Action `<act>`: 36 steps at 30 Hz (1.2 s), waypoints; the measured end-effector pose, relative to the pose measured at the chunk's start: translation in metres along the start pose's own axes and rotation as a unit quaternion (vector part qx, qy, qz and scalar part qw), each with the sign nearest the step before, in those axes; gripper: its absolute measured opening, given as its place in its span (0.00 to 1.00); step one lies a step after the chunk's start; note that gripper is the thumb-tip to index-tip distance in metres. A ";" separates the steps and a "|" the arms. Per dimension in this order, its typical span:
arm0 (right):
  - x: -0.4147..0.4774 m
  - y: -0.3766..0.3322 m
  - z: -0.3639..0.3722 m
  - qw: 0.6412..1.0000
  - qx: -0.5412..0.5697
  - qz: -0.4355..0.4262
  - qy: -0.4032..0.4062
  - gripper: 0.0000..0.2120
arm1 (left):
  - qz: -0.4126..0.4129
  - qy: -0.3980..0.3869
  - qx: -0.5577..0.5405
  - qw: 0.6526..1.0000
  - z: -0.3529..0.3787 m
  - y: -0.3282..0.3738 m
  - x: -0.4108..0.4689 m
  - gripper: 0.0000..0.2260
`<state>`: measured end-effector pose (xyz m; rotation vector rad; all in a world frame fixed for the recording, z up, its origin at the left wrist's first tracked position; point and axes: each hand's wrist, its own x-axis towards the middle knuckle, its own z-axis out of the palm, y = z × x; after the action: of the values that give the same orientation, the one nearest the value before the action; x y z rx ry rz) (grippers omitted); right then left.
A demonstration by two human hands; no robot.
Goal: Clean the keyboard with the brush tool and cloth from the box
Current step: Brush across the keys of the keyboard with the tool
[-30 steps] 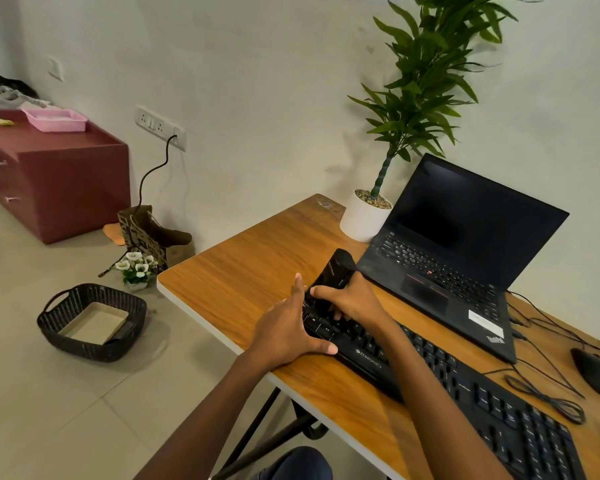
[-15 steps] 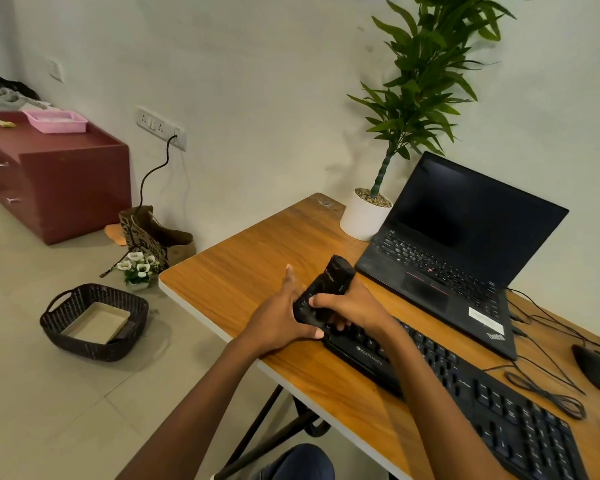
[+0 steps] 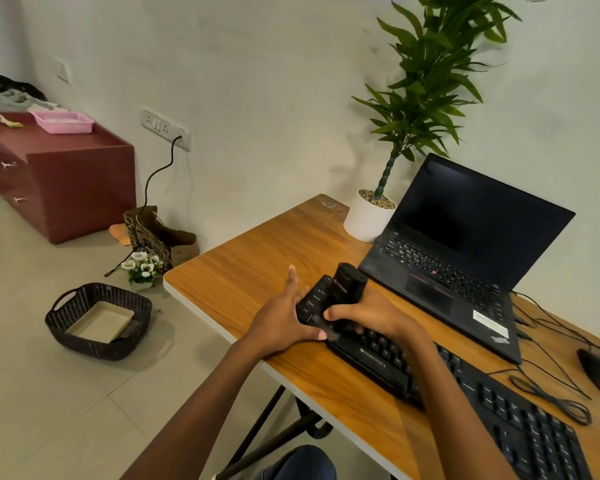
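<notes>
right grip [image 3: 371,317] clasps brush tool [image 3: 349,284], tip obscured

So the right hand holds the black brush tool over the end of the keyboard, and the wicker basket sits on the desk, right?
Not quite: the head view shows the wicker basket on the floor beside the desk, not on it. The right hand does hold the black brush tool over the end of the keyboard.

Head-worn view — forward, downward, close
</notes>
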<state>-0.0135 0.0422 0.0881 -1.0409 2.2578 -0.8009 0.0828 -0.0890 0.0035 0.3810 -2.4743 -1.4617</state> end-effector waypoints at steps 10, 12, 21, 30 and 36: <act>0.020 0.003 0.011 0.998 0.034 -0.050 0.031 0.08 | -0.004 0.014 0.000 1.000 0.002 0.001 0.000 0.58; 0.030 0.007 0.009 0.994 0.036 -0.043 0.093 0.08 | -0.007 0.015 0.002 1.000 0.002 0.001 0.000 0.58; 0.048 -0.003 0.003 0.993 0.049 0.031 0.100 0.06 | -0.002 0.025 0.017 1.000 0.002 -0.002 0.001 0.60; 0.043 -0.019 0.012 0.996 0.053 0.065 0.035 0.07 | -0.007 0.030 0.016 0.999 0.003 -0.003 0.001 0.59; 0.068 0.004 -0.004 0.954 0.016 0.098 0.284 0.09 | -0.012 0.016 0.022 1.000 0.002 0.003 -0.002 0.59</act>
<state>-0.0567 -0.0088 0.0734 -0.5998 2.7538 -1.1575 0.0839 -0.0852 0.0050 0.4392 -2.4894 -1.4007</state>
